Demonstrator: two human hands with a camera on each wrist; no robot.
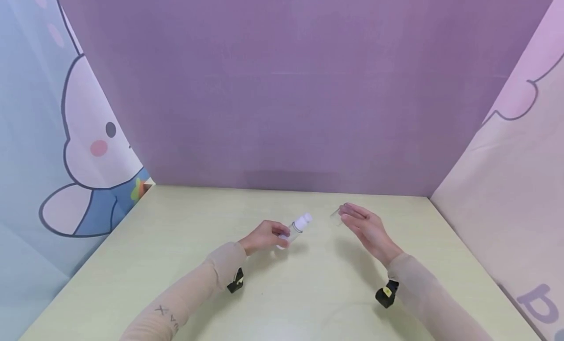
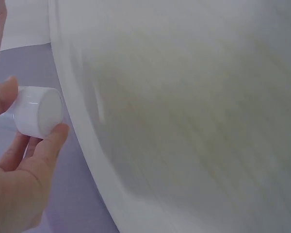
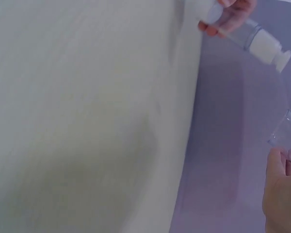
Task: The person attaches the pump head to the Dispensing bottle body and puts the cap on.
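A clear pump bottle with a white pump top is held tilted above the table by my left hand. In the left wrist view, the fingers and thumb grip it around its white base. Across from it, my right hand pinches a clear cap. The right wrist view shows this clear cap with its open end toward the pump top, apart from it. Part of the cap is hidden by the right fingers.
Both hands are over a pale yellow table. A purple panel rises at the table's back edge. Printed cloths hang at the left and right sides. Dark camera mounts are on the wrists.
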